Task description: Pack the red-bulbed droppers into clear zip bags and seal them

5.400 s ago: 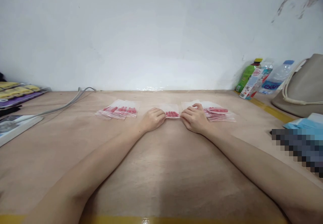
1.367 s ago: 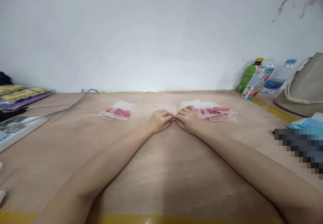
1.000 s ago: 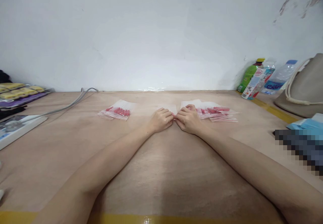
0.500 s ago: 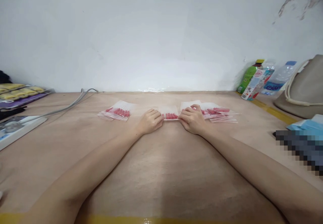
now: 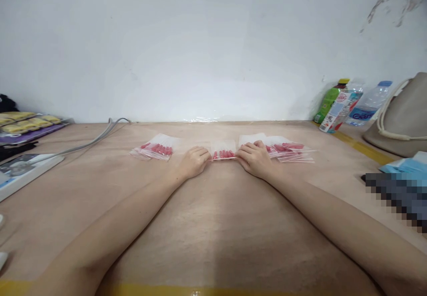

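Observation:
A small clear plastic bag point(image 5: 223, 147) with several red pieces in a row lies flat on the table between my hands. My left hand point(image 5: 195, 161) is closed at the bag's near left corner, its fingertips pinching the edge. On the opposite corner my right hand point(image 5: 254, 158) is closed too, thumb and fingers on the near edge. Further bags with red pieces lie in a pile point(image 5: 288, 148) just right of my right hand, which partly covers them. Another small pile of such bags point(image 5: 155, 147) rests to the left of my left hand.
Bottles point(image 5: 330, 102), a carton point(image 5: 340, 111) and a beige bag point(image 5: 400, 118) stand at the back right. A blue packet point(image 5: 405, 170) lies at the right edge. On the left are yellow packs point(image 5: 30, 124), a grey cable point(image 5: 90, 142) and a white-edged board point(image 5: 36, 176).
My left hand has shifted slightly left along the bag's near edge, uncovering more of its left corner. My right hand has hardly moved.

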A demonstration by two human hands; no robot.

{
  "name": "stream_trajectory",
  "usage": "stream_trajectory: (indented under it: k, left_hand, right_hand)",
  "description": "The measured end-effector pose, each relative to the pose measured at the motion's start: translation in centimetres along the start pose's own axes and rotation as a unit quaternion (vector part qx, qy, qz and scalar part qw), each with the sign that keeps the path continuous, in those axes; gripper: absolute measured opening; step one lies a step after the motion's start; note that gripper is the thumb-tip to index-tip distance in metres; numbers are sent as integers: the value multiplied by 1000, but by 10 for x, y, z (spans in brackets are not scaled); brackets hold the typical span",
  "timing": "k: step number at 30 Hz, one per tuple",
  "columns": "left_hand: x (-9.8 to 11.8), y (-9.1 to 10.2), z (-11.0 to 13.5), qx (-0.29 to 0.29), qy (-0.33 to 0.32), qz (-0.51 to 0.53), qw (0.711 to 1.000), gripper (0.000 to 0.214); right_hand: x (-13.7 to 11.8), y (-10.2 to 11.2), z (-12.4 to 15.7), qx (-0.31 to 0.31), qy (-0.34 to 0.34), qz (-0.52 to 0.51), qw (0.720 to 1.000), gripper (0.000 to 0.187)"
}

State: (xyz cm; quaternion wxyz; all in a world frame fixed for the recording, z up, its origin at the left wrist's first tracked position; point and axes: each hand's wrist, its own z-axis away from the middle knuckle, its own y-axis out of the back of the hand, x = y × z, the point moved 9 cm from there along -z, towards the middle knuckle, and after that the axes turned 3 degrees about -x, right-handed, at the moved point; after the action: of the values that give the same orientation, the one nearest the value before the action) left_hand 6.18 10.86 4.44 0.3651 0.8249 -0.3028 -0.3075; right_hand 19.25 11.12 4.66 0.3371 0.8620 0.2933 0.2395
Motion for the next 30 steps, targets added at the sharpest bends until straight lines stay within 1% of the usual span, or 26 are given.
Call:
stream_trajectory:
  k: [3, 5, 6, 8, 9, 11, 13, 15, 17, 19, 22, 24, 25, 27, 30]
  left_hand:
    - [2, 0, 1, -7, 3, 29, 1000, 26]
    - [3, 4, 3, -5, 13, 41, 999, 20]
    - [3, 7, 4, -1, 25, 44, 999, 23]
    - [-2, 12, 8, 5, 62, 47, 997, 39]
    - [-6, 13, 11, 3, 83, 46, 996, 44]
    - [-16, 14, 18, -4, 121, 36, 992, 40]
    - [-27, 16, 27, -9, 146, 17, 989, 31]
    - [-38, 20, 35, -11, 162, -3, 987, 27]
    - [-50, 23, 44, -25, 183, -40, 982, 28]
    - [-64, 27, 53, -48, 219, -95, 970, 34]
    - [-85, 30, 68, -86, 292, -164, 938, 53]
    - [-95, 29, 77, -116, 336, -188, 915, 63]
    - [-98, 27, 79, -131, 351, -190, 907, 66]
    - [-99, 21, 81, -159, 357, -175, 904, 66]
    - [-89, 15, 73, -163, 334, -132, 919, 63]
  right_hand:
    - [-9, -5, -2, -21, 5, -15, 1000, 16]
    - [-14, -9, -5, -25, -1, -19, 999, 19]
    - [-16, -10, -6, -23, -3, -19, 1000, 21]
    - [-18, -11, -8, -9, 3, -11, 1000, 23]
    - [-18, -10, -9, 1, 9, -3, 1000, 25]
    - [-10, -8, -8, 20, 12, 14, 1000, 26]
    - [3, -6, -3, 21, 0, 33, 999, 26]
    - [20, -4, 6, 3, -30, 58, 998, 24]
    - [36, -3, 18, -20, -66, 81, 994, 20]
    - [47, 0, 30, -32, -99, 85, 991, 21]
    - [53, 2, 40, -38, -121, 54, 991, 38]
    - [54, 0, 42, -44, -126, 42, 990, 44]
    - [55, 0, 42, -45, -131, 43, 989, 46]
    - [56, 1, 42, -41, -141, 53, 988, 48]
    - [55, 6, 40, -27, -142, 64, 988, 47]
